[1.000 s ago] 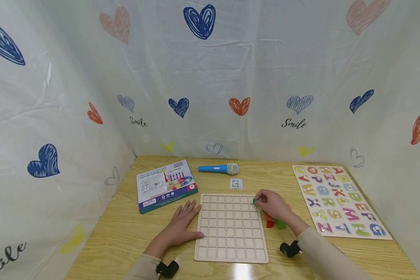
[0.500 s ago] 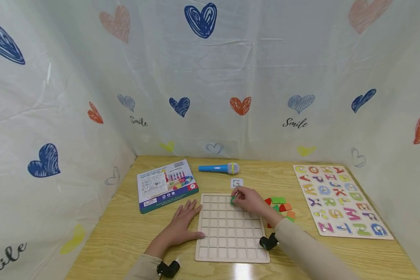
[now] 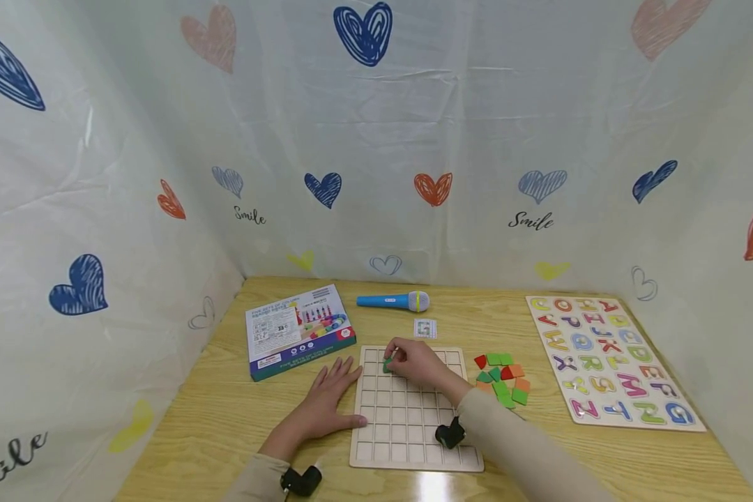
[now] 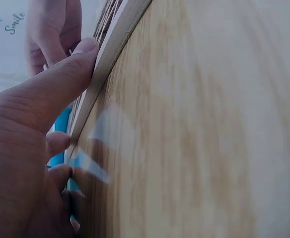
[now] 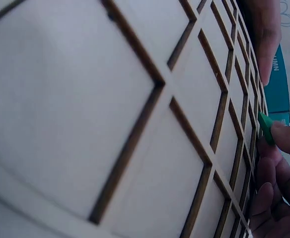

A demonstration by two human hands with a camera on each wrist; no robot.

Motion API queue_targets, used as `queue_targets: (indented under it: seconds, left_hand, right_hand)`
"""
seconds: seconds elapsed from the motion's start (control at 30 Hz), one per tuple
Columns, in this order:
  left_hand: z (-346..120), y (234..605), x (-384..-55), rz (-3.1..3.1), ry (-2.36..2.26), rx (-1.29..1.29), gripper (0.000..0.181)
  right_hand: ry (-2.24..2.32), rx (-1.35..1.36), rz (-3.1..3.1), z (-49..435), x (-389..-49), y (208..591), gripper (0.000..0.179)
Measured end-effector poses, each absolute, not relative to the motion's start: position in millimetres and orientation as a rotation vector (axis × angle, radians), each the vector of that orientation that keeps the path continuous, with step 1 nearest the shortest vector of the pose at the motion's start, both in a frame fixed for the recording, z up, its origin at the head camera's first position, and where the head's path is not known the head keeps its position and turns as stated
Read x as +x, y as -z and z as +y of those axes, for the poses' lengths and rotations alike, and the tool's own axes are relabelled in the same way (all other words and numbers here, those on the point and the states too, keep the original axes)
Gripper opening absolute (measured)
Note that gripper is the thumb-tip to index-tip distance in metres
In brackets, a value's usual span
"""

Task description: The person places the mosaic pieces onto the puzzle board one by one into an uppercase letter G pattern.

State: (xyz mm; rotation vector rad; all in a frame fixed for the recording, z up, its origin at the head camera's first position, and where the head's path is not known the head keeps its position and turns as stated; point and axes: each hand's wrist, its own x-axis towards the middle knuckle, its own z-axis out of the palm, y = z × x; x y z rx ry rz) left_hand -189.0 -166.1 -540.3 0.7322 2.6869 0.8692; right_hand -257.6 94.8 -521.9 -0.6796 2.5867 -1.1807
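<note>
A light wooden grid board [image 3: 398, 434] with square recesses lies on the table. My right hand [image 3: 417, 362] is over its upper left part and pinches a small green tile [image 5: 265, 127] between thumb and fingers, close over the cells. In the head view only an edge of that tile shows beside the fingertips. My left hand [image 3: 326, 404] lies spread at the board's left side, its thumb and fingertips at the edge. The left wrist view shows the left thumb [image 4: 80, 59] against the board's side, with the right hand beyond it.
Loose red, orange and green tiles [image 3: 500, 389] lie right of the board. A small printed card [image 3: 424, 328] and a blue toy microphone [image 3: 392, 301] are behind it. A boxed game [image 3: 299, 331] stands left, an alphabet puzzle board [image 3: 609, 362] right. A heart-patterned curtain [image 3: 376, 139] surrounds the table.
My right hand has moved left across the board's top with the green tile, from the right edge to the upper left cells. The loose tiles are now uncovered. The left hand stays in place.
</note>
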Motion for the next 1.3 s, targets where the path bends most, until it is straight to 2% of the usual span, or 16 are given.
queue_targets:
  seconds: [0.37, 0.6, 1.07, 1.3]
  left_hand:
    - [-166.2, 541.2, -189.4, 2.695, -0.866, 0.731, 0.094]
    - [-165.8, 540.7, -189.3, 2.696, -0.865, 0.726, 0.094]
    - [-164.9, 541.2, -188.8, 2.707, -0.864, 0.721, 0.094]
    - [-164.5, 540.4, -189.1, 2.707, -0.862, 0.714, 0.095]
  right_hand:
    - [1.063, -0.754, 2.656, 84.8, -253.3, 519.8, 0.005]
    - [1.003, -0.795, 2.678, 86.3, -251.4, 518.0, 0.011]
    - [0.966, -0.816, 2.700, 88.0, -251.2, 520.1, 0.014]
    - [1.062, -0.776, 2.656, 100.5, -251.0, 517.9, 0.021]
